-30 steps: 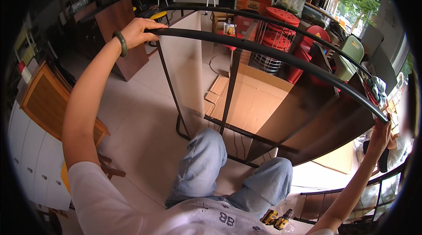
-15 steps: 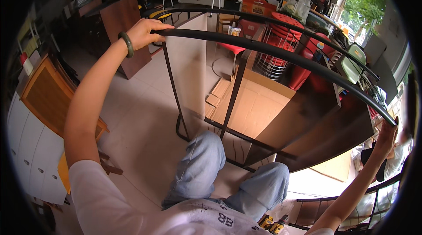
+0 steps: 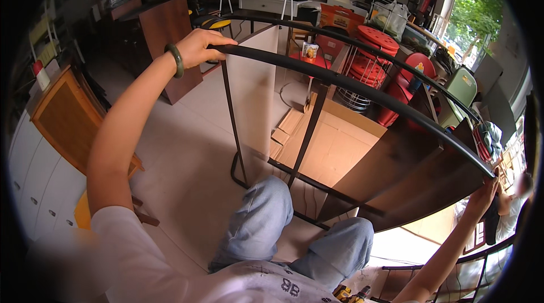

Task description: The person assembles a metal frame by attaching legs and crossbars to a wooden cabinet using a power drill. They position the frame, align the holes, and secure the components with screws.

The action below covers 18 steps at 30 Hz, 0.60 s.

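Note:
A black metal frame with curved-looking tube rails (image 3: 340,79) stands upright in front of my knees. A pale panel (image 3: 255,99) shows at its left part, and a dark brown board (image 3: 396,173) lies within or behind its right part. With fingers bent over it, my left hand (image 3: 201,48) grips the left end of the near top rail; a dark green bangle circles that wrist. Far to the right, my right hand (image 3: 483,196) is closed at the opposite end of the same rail, its fingers partly hidden.
Flattened cardboard (image 3: 340,139) lies on the floor beyond the frame. Red stools (image 3: 377,42) and a wire basket stand behind it. A brown wooden panel (image 3: 170,42) is at the back left, an orange-brown wooden piece (image 3: 79,116) nearer. Yellow-black power tools (image 3: 351,293) sit by my right leg.
The whole view has shifted a little. My right hand and the right rail end have moved left and downward against the background; both hands keep their hold.

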### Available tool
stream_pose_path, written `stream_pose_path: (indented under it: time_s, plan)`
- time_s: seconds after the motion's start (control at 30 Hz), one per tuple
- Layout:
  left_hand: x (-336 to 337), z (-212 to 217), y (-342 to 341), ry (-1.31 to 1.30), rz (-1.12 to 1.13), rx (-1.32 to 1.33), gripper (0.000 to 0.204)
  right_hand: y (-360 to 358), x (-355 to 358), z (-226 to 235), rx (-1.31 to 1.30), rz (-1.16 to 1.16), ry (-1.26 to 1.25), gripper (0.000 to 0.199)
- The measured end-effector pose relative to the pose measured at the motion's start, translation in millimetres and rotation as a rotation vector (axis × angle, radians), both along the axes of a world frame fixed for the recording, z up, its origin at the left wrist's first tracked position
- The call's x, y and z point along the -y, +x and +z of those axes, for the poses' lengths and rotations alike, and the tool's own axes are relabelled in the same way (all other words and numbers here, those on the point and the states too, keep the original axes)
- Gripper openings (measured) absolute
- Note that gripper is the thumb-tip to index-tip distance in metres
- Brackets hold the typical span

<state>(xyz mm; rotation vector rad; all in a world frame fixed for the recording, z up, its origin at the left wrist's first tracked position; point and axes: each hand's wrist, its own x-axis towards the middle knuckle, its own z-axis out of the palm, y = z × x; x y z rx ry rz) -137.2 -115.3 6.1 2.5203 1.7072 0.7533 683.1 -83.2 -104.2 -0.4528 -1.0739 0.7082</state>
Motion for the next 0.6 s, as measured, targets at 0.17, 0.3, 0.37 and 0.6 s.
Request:
stream_pose_path:
  time_s: [0.17, 0.3, 0.37, 0.6]
  plan:
    - [5.3, 3.6, 0.6, -0.051, 0.02, 0.024, 0.041, -30.9, 10.3, -3.3, -0.054, 0.0, -0.053, 0.046]
    - [5.9, 0.5, -7.2, 0.004, 0.022, -0.043, 0.041, -29.4, 11.8, -4.5, 0.048, 0.009, -0.11, 0.049]
    - [9.3, -8.1, -9.8, 0.248, 0.012, -0.034, 0.043, -24.0, 17.0, -5.9, -0.031, -0.057, -0.205, 0.047]
    - [-33.7, -97.5, -94.6, 0.53, 0.367, 0.852, 0.028, 12.1, 44.3, 60.8, 0.978, -1.097, 0.181, 0.037]
